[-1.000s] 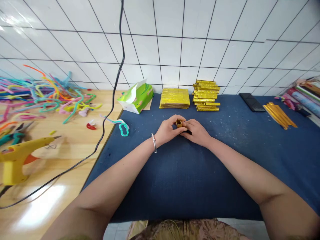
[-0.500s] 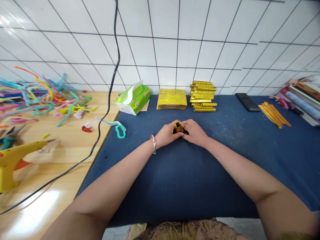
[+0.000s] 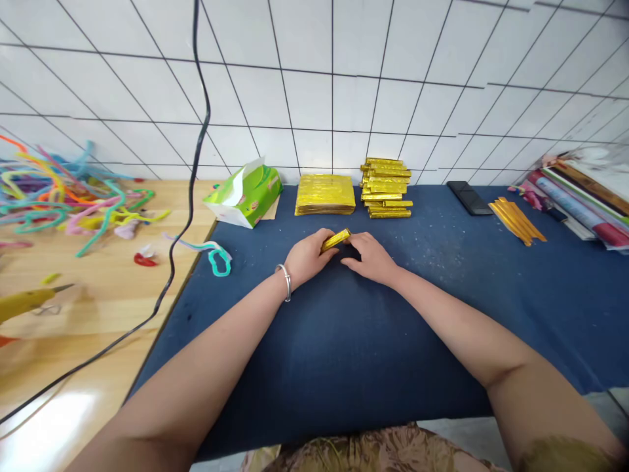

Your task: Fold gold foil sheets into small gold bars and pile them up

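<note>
A folded gold paper tube [image 3: 336,240] sits slantwise in my left hand [image 3: 308,254], between the thumb and the fingers. A silver bangle [image 3: 284,282] circles that wrist. My right hand [image 3: 369,257] is just beyond the tube's right end, thumb and fingers apart, with nothing seen in it. Whether its fingertips touch the tube I cannot tell. Behind the hands lie a flat stack of gold paper pieces [image 3: 324,195] and a pile of gold tubes [image 3: 386,190].
At the left are colourful pipe cleaners [image 3: 63,196], a yellow glue gun [image 3: 24,303] and a hanging black cable [image 3: 199,144]. A green tissue box [image 3: 255,193] stands by the wall. Toward the right lie a black phone [image 3: 468,197], gold strips [image 3: 517,221] and stacked books [image 3: 580,200].
The gold tube has tipped from upright, with its square opening facing up, to lying slantwise in my left hand. My right hand has come away from my left. The view has shifted right.
</note>
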Available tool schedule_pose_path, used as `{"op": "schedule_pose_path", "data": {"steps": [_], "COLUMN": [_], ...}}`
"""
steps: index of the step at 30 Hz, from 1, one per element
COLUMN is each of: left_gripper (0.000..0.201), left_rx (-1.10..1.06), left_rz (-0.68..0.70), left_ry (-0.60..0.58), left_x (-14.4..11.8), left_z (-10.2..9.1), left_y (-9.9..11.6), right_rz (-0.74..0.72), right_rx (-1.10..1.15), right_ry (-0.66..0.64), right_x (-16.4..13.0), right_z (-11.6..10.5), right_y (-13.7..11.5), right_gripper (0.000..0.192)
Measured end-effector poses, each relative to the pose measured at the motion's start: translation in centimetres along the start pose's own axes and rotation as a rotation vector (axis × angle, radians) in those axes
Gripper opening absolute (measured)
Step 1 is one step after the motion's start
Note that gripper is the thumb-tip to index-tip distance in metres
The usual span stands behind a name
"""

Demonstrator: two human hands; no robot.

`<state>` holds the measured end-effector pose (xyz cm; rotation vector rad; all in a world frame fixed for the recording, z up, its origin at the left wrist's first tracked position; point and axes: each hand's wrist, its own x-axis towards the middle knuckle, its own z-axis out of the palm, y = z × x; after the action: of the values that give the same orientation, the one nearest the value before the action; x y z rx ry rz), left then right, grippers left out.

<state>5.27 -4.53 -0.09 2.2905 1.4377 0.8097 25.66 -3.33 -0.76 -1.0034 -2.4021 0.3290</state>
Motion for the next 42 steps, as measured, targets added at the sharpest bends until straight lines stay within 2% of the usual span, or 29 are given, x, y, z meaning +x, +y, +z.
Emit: {"op": "schedule_pose_path", "data": {"steps": [3,5,13,21,29,34,39,42], "left_gripper": [0.021,0.02,0.025,0.015,0.012,0.012,0.013,0.017], "left_rx": [0.079,0.106,0.089,0.043,0.003,0.02,0.042,0.018], "left_rz": [0.036,0.069,0.079,0.061,0.052,0.104,0.125,0.107], "left_ry": [0.009,0.013,0.048,0.04,0.037,0.033,0.017,0.015], "left_x": [0.3,0.4,0.4,0.5,0.5,0.4,0.4,0.5], "left_z": [-0.1,-0.1,0.1,0.0,-0.1,0.0,0.1,0.0], "left_y": [-0.9,-1.2,-1.6,-1.5,-1.2,-1.0,-0.6,-0.6], "right_rz": [0.101,0.127,0.023,0.009,0.008,0.016,-0.007,-0.001], "right_rx": [0.074,0.095,0.01,-0.022,-0.008,-0.004,0.007,0.016], "right_ry": [0.061,0.077,0.056,0.027,0.048,0.079,0.034,0.071], "right_x": [-0.1,-0.1,0.0,0.1,0.0,0.2,0.2,0.1], "right_z": [0.2,0.3,-0.2,-0.3,-0.4,-0.1,0.0,-0.3], "right_y": [0.3,0.4,0.0,-0.1,0.0,0.3,0.4,0.3], "right_gripper": [0.071,0.075,0.055,0.042,0.038,0.04,0.029,0.026]}}
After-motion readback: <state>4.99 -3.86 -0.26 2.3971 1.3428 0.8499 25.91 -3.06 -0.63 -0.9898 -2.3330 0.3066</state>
